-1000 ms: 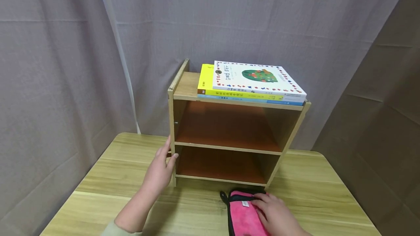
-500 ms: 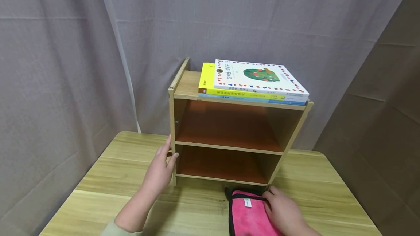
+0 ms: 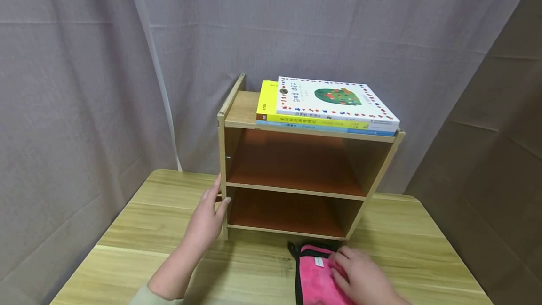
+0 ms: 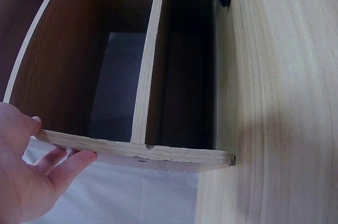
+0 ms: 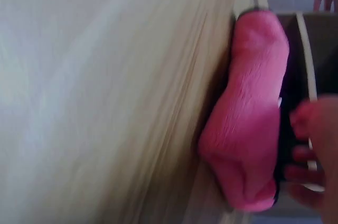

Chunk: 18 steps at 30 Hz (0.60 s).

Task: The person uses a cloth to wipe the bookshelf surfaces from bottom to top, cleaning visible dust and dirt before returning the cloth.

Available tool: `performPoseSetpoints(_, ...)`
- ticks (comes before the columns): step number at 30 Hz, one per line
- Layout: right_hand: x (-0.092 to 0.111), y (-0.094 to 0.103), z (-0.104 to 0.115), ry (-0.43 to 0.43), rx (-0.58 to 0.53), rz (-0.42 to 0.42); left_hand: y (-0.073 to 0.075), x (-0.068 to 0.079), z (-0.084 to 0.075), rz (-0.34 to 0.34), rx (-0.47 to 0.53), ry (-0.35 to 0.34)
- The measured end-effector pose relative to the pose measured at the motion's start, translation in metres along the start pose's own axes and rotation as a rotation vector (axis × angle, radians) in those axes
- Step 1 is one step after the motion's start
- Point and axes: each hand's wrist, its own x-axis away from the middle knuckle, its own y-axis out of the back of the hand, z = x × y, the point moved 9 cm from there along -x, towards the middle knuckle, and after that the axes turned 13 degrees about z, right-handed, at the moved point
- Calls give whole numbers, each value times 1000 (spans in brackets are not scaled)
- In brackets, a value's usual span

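Note:
A small wooden shelf (image 3: 296, 191) stands on the table, its compartments facing me. My left hand (image 3: 206, 220) grips its left side panel low down; in the left wrist view the thumb of that hand (image 4: 24, 166) lies on the front edge and the fingers are on the outer face. In front of the shelf's lower right corner lies a pink pouch (image 3: 315, 279) with black trim, a small white label and a black loop. My right hand (image 3: 362, 274) is over the pouch's right part, fingers loosely bent near the black trim. The right wrist view is blurred, showing the pouch (image 5: 248, 102) beside the hand.
Several books lie stacked on the shelf's top, a white picture book (image 3: 334, 99) uppermost over a yellow book (image 3: 267, 102). Below them is the table (image 3: 139, 229). Grey curtain (image 3: 211, 22) hangs close behind, and a brown fabric wall (image 3: 487, 154) is on the right.
My right hand went to the pouch's upper right corner, then came back slightly left over the pouch. The pouch moved slightly right. My left hand has stayed on the shelf.

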Motion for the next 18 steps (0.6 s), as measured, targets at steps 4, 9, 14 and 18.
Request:
performPoseSetpoints(4,7,-16,30,159,-36,263,0,0,0,1,2,2)
performPoseSetpoints(9,13,-33,42,188,-57,463,1,-1,-1,-2,-1,-5)
performPoseSetpoints(14,14,-47,40,153,-145,565,0,-2,1,8,4,4)
performPoseSetpoints(18,15,-47,44,187,-142,527,-1,-2,2,17,8,15)
